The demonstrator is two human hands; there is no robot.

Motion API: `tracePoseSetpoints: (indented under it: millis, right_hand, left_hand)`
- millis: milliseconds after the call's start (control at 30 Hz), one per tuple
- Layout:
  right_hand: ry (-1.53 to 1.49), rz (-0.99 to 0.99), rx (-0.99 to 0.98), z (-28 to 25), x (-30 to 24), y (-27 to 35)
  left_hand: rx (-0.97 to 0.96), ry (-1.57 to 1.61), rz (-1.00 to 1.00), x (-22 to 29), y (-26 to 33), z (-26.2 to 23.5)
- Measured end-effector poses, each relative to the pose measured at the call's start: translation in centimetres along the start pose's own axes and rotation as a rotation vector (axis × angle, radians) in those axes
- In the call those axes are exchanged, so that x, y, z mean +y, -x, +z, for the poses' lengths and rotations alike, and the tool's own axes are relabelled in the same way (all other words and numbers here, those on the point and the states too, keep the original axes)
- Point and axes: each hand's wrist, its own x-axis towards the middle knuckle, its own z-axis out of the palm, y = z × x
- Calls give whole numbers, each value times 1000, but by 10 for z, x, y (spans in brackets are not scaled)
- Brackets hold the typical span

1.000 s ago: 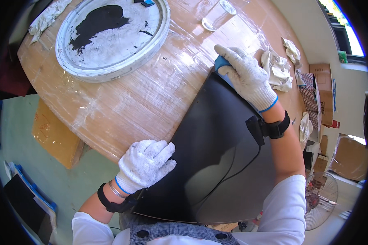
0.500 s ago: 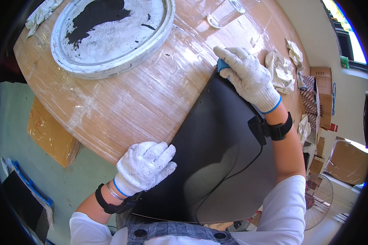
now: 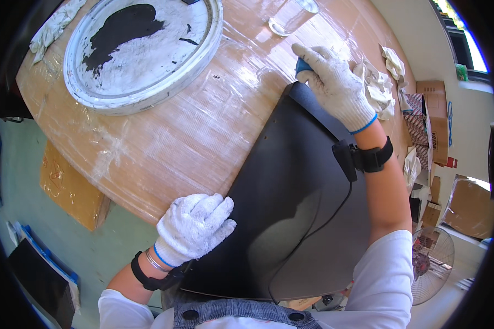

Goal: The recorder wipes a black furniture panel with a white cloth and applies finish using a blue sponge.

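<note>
A large black panel [image 3: 291, 181] with a smooth, slightly shiny face lies on the near side of the wrapped table. At its left edge is my left hand [image 3: 195, 226], in a white knit glove, its bent fingers lapping over the edge and its thumb hidden. My right hand [image 3: 335, 88], gloved the same way, is closed on a small blue pad [image 3: 303, 67] near the panel's far corner. Most of the pad is covered by the fingers; whether it is sponge or cloth I cannot tell.
A round white lid [image 3: 142, 101] smeared with black paint lies on the film-wrapped table [image 3: 164, 159], far left. A clear glass [image 3: 293, 17] stands farther back. Crumpled cloths [image 3: 377, 90] lie right of my right hand. A fan [image 3: 431, 266] and cardboard boxes [image 3: 434, 118] are on the right.
My right hand has moved a little away from me, carrying the blue pad off the panel's far corner. My left hand stays at the panel's edge. The whole view has shifted slightly.
</note>
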Motion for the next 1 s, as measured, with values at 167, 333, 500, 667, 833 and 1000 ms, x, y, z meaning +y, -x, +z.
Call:
tracePoseSetpoints:
  millis: [167, 333, 500, 667, 833, 1000]
  right_hand:
    - [-152, -58, -18, 6, -6, 3]
    - [-179, 157, -50, 5, 3, 1]
    - [19, 288, -109, 5, 3, 7]
    - [-28, 372, -132, 0, -6, 8]
    - [-157, 444, -187, 2, 8, 14]
    - [-86, 459, -125, -6, -12, 11]
  left_hand:
    - [-54, -11, -8, -1, 4, 0]
    - [-48, 23, -9, 2, -1, 0]
    - [-23, 16, 20, 2, -3, 0]
    - [-12, 4, 33, -2, 3, 5]
    - [18, -17, 57, 1, 1, 5]
    - [-24, -8, 54, 4, -7, 0]
